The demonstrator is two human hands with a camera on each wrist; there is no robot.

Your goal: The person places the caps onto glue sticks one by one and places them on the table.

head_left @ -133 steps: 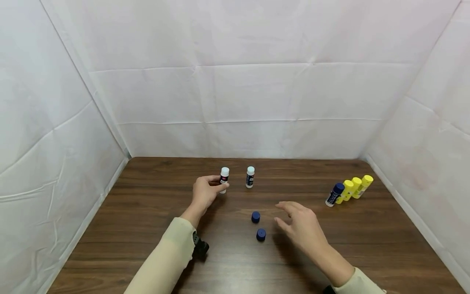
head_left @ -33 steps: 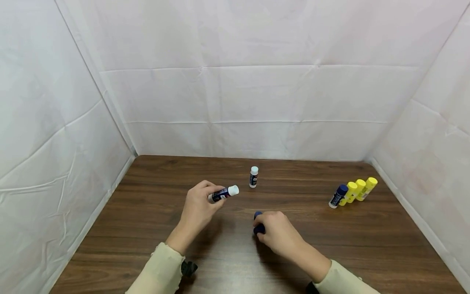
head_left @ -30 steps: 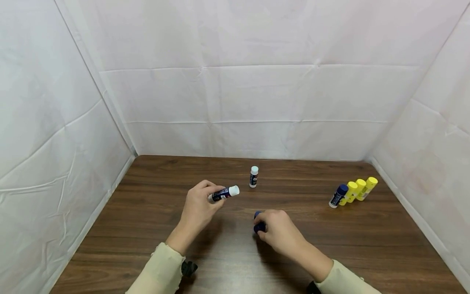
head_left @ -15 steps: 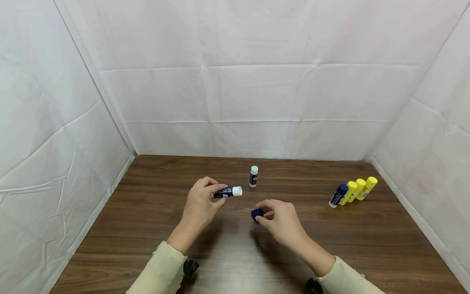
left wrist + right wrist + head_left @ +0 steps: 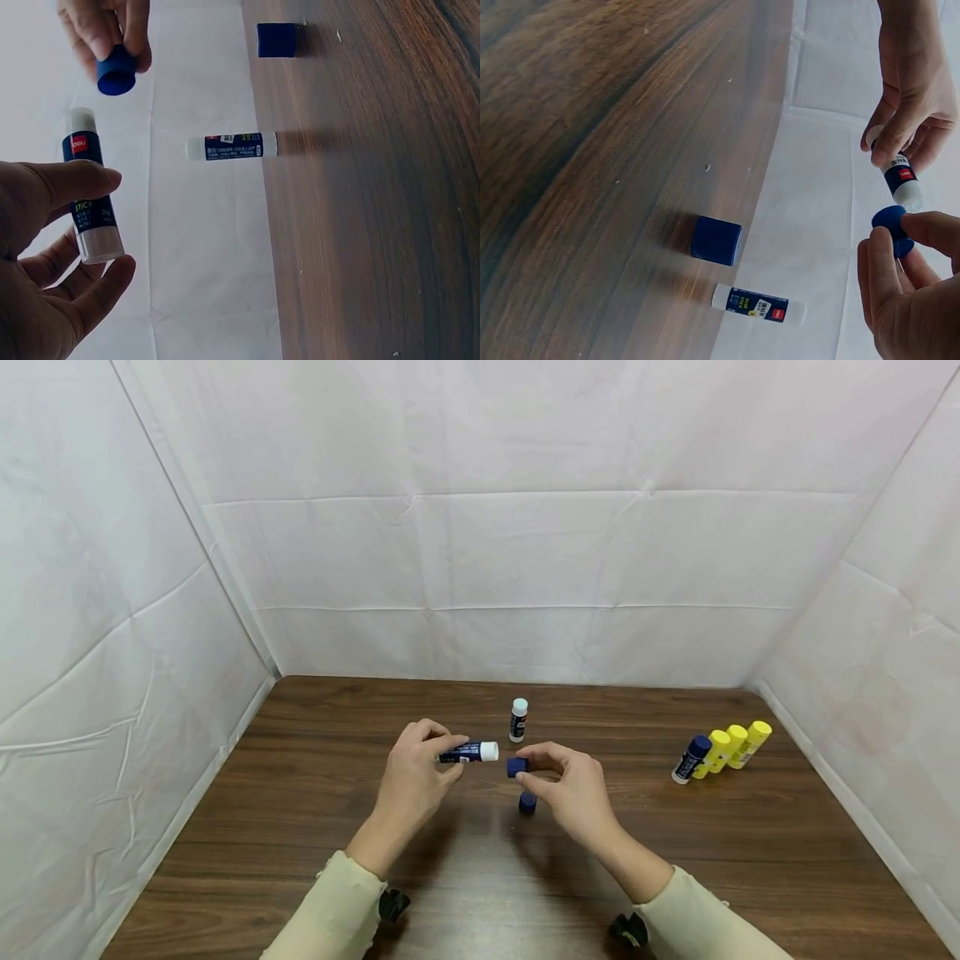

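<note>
My left hand grips an uncapped glue stick with a dark blue label, held sideways above the table, its white end facing right. Just across a small gap, my right hand pinches a blue cap between thumb and fingers. In the left wrist view the cap's hollow opening faces the glue stick's white end. Below the right hand, a second blue cap rests on the table. Behind both hands another uncapped glue stick stands upright.
At the right of the wooden table a blue-capped glue stick stands beside several yellow glue sticks in a row. White cloth walls close off the back and both sides.
My left hand has lifted the glue stick off the table and turned it sideways. The right hand has picked up one blue cap and brought it up to the glue stick's white end.
</note>
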